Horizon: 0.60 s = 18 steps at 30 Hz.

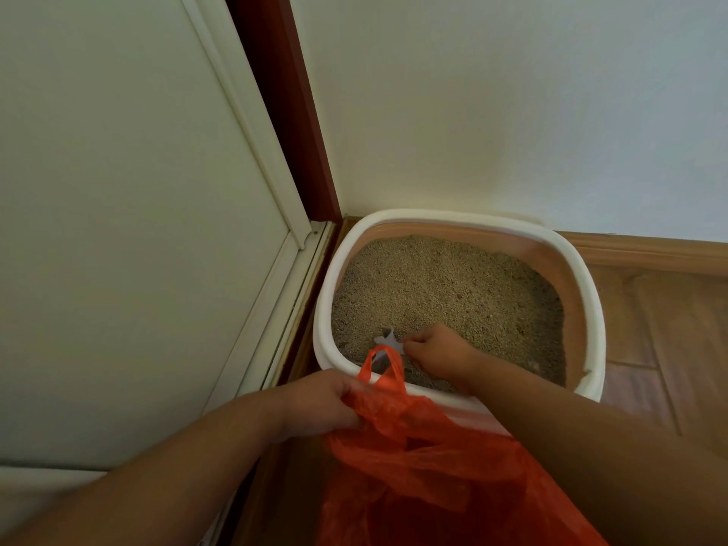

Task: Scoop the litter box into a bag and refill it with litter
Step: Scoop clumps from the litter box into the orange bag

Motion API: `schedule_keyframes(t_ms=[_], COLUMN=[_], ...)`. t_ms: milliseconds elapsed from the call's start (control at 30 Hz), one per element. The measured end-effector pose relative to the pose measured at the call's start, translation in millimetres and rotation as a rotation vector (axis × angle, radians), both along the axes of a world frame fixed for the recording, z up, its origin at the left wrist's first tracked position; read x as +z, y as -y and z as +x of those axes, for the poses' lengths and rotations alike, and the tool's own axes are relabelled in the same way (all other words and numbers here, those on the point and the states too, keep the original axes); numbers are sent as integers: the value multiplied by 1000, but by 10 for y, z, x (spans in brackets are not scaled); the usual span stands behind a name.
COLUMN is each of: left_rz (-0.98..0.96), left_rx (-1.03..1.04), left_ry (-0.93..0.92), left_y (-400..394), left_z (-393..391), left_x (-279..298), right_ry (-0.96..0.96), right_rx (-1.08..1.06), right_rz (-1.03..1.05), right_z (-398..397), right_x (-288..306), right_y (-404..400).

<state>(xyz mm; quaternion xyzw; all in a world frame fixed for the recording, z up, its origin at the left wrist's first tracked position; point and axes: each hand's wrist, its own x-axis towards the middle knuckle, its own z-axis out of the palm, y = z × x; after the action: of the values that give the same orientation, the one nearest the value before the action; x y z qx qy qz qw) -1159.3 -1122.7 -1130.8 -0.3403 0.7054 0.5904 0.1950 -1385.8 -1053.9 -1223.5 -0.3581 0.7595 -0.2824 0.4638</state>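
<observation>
A white-rimmed litter box (591, 309) with peach inner walls stands in the room's corner, filled with beige litter (445, 285). My right hand (437, 354) is inside the box at its near left end, closed around a pale scoop (388, 340) whose tip pokes out above the litter. My left hand (319, 403) grips the rim of an orange plastic bag (417, 466) just in front of the box. One bag handle loops up over the box's near edge and hides part of the scoop.
A white door (130, 230) with a dark red frame (283, 112) stands directly left of the box. A white wall (512, 104) rises behind it. Wooden floor (662, 348) and baseboard run along the right.
</observation>
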Motion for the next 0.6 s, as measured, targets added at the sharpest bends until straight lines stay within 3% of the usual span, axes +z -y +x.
schedule_keyframes(t_ms=[167, 467, 600], left_rz=[-36, -33, -29], left_rx=[11, -2, -8], left_ry=[-7, 0, 10], left_y=[-15, -28, -28], left_z=[-18, 27, 50], left_x=[1, 83, 98], right_ry=[91, 457, 475], right_rx=[-70, -255, -202], right_rz=[-56, -87, -106], right_z=[-8, 4, -34], right_x=[-174, -110, -3], right_y=[-3, -60, -89])
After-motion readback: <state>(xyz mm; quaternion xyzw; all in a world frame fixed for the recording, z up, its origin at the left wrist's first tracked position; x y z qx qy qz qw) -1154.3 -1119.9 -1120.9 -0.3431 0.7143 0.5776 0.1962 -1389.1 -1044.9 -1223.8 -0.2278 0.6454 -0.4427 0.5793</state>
